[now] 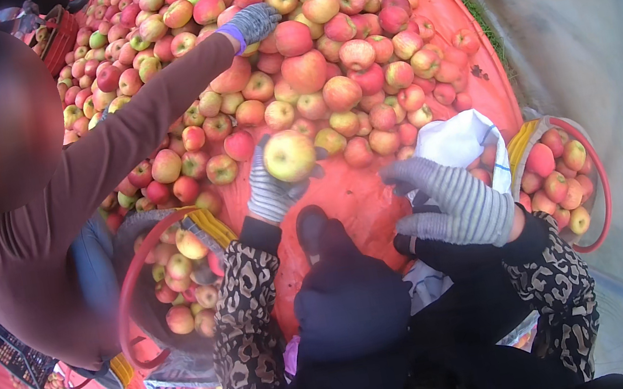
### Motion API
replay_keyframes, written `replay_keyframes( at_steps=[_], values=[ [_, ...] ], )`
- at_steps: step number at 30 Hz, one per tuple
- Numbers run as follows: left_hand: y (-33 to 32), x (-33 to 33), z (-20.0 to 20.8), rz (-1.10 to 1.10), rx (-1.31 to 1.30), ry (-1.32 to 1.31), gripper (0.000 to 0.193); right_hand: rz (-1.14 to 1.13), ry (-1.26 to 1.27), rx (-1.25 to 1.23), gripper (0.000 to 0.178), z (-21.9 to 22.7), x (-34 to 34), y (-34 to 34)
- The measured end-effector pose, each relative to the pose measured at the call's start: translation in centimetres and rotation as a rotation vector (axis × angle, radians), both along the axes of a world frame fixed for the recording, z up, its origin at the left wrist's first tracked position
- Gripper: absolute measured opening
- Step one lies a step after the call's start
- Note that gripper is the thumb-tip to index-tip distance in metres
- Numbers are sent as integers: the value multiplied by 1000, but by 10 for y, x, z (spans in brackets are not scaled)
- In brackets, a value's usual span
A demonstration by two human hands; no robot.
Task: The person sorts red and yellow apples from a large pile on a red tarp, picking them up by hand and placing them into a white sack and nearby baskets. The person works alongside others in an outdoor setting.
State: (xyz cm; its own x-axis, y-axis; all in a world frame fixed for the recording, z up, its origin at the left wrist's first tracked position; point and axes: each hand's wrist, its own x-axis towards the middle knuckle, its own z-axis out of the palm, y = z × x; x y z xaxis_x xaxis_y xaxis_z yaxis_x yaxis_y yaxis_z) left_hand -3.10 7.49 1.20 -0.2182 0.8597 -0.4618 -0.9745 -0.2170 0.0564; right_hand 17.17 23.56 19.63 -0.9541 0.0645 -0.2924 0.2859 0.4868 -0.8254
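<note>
Apple (pixel 289 156), round and pale yellow-green.

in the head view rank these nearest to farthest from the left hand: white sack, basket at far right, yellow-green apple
1. Yellow-green apple: held in the left hand.
2. White sack: off to the right, just beyond the right hand.
3. Basket: farther right, past the sack.

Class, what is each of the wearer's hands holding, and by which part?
The left hand holds a yellow-green apple around its sides; the right hand holds nothing.
</note>
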Motion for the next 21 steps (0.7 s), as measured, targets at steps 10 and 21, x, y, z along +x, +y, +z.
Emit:
replay_keyframes(
  at_steps=[10, 21],
  values=[
    [47, 52, 25, -166, -306, 1382, 39, -331, 37, -284, 76, -37, -12, 3],
    [-31, -88, -135, -685, -1353, 2309, 82, -373, -81, -340, 73, -30, -1, 13]
  ],
)
